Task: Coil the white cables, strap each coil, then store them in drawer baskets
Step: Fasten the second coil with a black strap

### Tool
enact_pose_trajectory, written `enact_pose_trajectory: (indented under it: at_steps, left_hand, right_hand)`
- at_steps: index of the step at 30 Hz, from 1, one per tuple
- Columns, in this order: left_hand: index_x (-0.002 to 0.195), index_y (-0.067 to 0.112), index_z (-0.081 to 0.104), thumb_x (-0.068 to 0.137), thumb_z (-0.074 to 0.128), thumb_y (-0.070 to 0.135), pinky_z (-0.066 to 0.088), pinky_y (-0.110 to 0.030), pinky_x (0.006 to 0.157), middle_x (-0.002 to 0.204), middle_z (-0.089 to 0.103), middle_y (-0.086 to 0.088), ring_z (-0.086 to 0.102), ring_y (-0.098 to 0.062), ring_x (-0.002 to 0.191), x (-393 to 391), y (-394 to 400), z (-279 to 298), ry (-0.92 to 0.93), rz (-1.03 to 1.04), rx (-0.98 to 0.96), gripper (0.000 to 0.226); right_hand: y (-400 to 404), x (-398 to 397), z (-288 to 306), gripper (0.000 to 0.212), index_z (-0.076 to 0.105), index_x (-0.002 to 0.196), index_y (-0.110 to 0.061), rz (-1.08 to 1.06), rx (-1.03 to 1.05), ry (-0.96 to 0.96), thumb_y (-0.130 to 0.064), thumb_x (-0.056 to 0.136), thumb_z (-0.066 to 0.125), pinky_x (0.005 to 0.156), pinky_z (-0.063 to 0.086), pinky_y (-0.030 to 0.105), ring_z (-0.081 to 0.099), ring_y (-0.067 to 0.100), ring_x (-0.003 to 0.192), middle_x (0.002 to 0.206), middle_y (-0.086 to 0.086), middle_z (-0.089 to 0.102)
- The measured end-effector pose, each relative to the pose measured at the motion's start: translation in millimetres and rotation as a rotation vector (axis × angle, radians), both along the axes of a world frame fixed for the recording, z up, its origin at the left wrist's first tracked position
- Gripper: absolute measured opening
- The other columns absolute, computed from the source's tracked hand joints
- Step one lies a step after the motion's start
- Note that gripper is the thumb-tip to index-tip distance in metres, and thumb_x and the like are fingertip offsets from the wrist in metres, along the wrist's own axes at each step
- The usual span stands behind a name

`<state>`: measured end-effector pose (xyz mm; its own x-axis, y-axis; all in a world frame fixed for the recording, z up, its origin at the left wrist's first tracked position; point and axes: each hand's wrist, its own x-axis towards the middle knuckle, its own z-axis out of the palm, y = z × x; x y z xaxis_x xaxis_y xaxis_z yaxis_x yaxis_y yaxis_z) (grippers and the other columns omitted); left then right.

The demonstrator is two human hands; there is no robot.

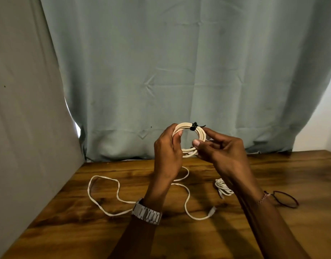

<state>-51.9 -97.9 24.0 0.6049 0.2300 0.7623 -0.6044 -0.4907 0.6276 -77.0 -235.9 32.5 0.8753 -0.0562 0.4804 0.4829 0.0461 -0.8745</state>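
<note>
Both hands around strapped white coil, above table.

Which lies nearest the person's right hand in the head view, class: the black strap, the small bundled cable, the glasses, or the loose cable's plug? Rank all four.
From the right hand:
1. Black strap, on the held coil's top, just above the fingers.
2. Small bundled cable, on the table beneath the wrist.
3 and 4. Glasses, right, and loose cable's plug, near edge: too close to call.

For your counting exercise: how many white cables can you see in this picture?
3. A strapped coil held up in both hands, a loose cable snaking across the wooden table, and a small bundle partly hidden behind the right forearm.
</note>
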Motion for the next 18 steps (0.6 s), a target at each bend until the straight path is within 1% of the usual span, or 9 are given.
enact_pose_trajectory:
  at_steps: [2,4,5,7,9,12,14,16,18]
  left_hand:
    - [0.124,0.019,0.064,0.105,0.047,0.025,0.051,-0.020,0.075,0.088,0.061,0.006,0.057,-0.003,0.077,0,-1,-1,0.138,-0.272,-0.241,0.026]
    - [0.118,0.015,0.065,0.106,0.045,0.022,0.052,-0.030,0.075,0.080,0.054,0.001,0.053,-0.008,0.072,-4,-5,1,0.247,-0.543,-0.560,0.024]
    - [0.113,0.012,0.065,0.106,0.045,0.019,0.052,-0.030,0.072,0.077,0.051,0.000,0.051,-0.007,0.067,-6,-7,3,0.274,-0.634,-0.690,0.023]
    - [0.105,0.009,0.064,0.106,0.044,0.015,0.049,-0.025,0.063,0.071,0.047,0.001,0.047,-0.004,0.057,-9,-11,5,0.295,-0.696,-0.809,0.021]
    - [0.103,0.009,0.063,0.106,0.043,0.014,0.045,-0.024,0.059,0.068,0.045,0.002,0.044,-0.004,0.055,-10,-15,4,0.289,-0.694,-0.805,0.021]
    - [0.105,0.015,0.065,0.107,0.042,0.018,0.044,-0.025,0.063,0.064,0.049,0.008,0.045,-0.004,0.058,-9,-18,-1,0.268,-0.635,-0.700,0.023]
    - [0.109,0.021,0.066,0.107,0.042,0.019,0.046,-0.027,0.067,0.065,0.052,0.012,0.049,-0.003,0.062,-6,-20,-5,0.262,-0.599,-0.597,0.024]
    - [0.111,0.025,0.065,0.107,0.042,0.021,0.048,-0.034,0.076,0.072,0.055,0.008,0.052,-0.006,0.070,-3,-24,-8,0.270,-0.576,-0.500,0.024]
    - [0.111,0.025,0.065,0.107,0.041,0.023,0.051,-0.039,0.081,0.084,0.059,0.000,0.057,-0.012,0.077,-1,-27,-10,0.283,-0.571,-0.452,0.024]
  right_hand:
    - [-2,-1,-1,0.053,0.065,0.130,-0.017,0.011,0.025,0.018,-0.010,0.080,0.080,0.072,0.061,0.026,0.076,0.011,0.087,0.090,-0.004,0.079]
    - [-5,-2,-1,0.053,0.065,0.130,-0.015,0.030,0.050,0.046,-0.008,0.080,0.080,0.072,0.061,0.025,0.076,0.011,0.087,0.090,-0.004,0.079]
    - [-7,-2,0,0.053,0.065,0.129,-0.014,0.038,0.058,0.059,-0.008,0.079,0.080,0.072,0.061,0.026,0.076,0.011,0.087,0.091,-0.002,0.079]
    - [-10,-1,1,0.052,0.066,0.130,-0.012,0.058,0.066,0.077,-0.007,0.079,0.080,0.072,0.062,0.028,0.076,0.014,0.087,0.094,0.004,0.079]
    - [-13,-1,1,0.053,0.066,0.130,-0.009,0.066,0.068,0.087,-0.007,0.079,0.080,0.073,0.062,0.030,0.077,0.017,0.087,0.095,0.008,0.079]
    - [-18,-3,-2,0.054,0.064,0.132,-0.011,0.048,0.035,0.078,-0.010,0.080,0.080,0.072,0.062,0.027,0.077,0.017,0.086,0.091,0.005,0.079]
    - [-24,-2,-5,0.056,0.063,0.134,-0.014,0.025,0.020,0.082,-0.013,0.081,0.080,0.074,0.062,0.028,0.076,0.016,0.087,0.093,0.005,0.079]
    - [-31,-1,-8,0.054,0.066,0.131,-0.016,-0.007,0.027,0.091,-0.015,0.079,0.081,0.078,0.063,0.033,0.076,0.018,0.090,0.103,0.008,0.076]
    - [-37,-1,-10,0.049,0.069,0.126,-0.015,-0.019,0.053,0.106,-0.013,0.079,0.081,0.078,0.063,0.035,0.075,0.020,0.093,0.111,0.008,0.072]
